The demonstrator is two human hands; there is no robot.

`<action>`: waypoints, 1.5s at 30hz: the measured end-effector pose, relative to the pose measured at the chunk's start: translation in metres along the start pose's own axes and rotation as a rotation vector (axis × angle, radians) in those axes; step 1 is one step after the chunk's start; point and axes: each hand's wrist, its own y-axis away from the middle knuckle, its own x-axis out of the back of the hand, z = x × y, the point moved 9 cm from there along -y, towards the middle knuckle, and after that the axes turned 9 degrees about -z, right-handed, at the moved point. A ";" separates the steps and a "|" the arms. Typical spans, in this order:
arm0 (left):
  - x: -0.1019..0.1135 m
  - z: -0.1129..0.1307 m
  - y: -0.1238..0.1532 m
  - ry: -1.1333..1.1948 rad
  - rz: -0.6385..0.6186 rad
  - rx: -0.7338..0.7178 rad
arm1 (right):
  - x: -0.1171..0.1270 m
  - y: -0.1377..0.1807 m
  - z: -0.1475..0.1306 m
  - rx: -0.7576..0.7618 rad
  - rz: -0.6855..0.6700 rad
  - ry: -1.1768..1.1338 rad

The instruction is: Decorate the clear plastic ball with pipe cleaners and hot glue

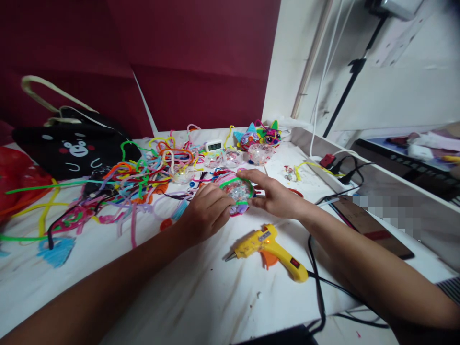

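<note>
Between my hands, on the white table, sits a clear glittery ball [239, 190] wound with pink, green and purple pipe cleaners. The fingers of my left hand [212, 208] are curled against its near left side. My right hand [273, 193] grips it from the right, thumb low and fingers over the top edge. Part of the ball is hidden behind the left fingers. Just in front of it lies a yellow glue gun [271, 249] with an orange trigger, its nozzle pointing left.
Tangled pipe cleaners [143, 179] spread to the left beside a black bag [75, 151]. Behind the ball are clear domes [233, 157], a small digital clock [214, 146] and decorated animal-like crafts [271, 135]. A power strip [328, 170], black cables [318, 287] and a phone-like slab [373, 230] lie right.
</note>
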 end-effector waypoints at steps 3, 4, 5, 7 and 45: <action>0.000 -0.001 0.000 0.002 -0.003 0.000 | -0.001 0.000 -0.004 0.030 -0.009 0.052; -0.001 -0.001 0.001 0.003 -0.007 0.000 | -0.001 0.000 -0.006 0.038 -0.010 0.065; -0.001 -0.001 0.001 0.003 -0.007 -0.004 | -0.002 0.000 -0.006 0.043 -0.012 0.075; 0.000 0.000 0.000 -0.001 -0.004 -0.020 | -0.002 0.001 -0.007 0.042 -0.015 0.087; -0.002 -0.005 0.006 0.063 0.038 -0.020 | -0.004 0.003 -0.019 0.075 -0.029 0.352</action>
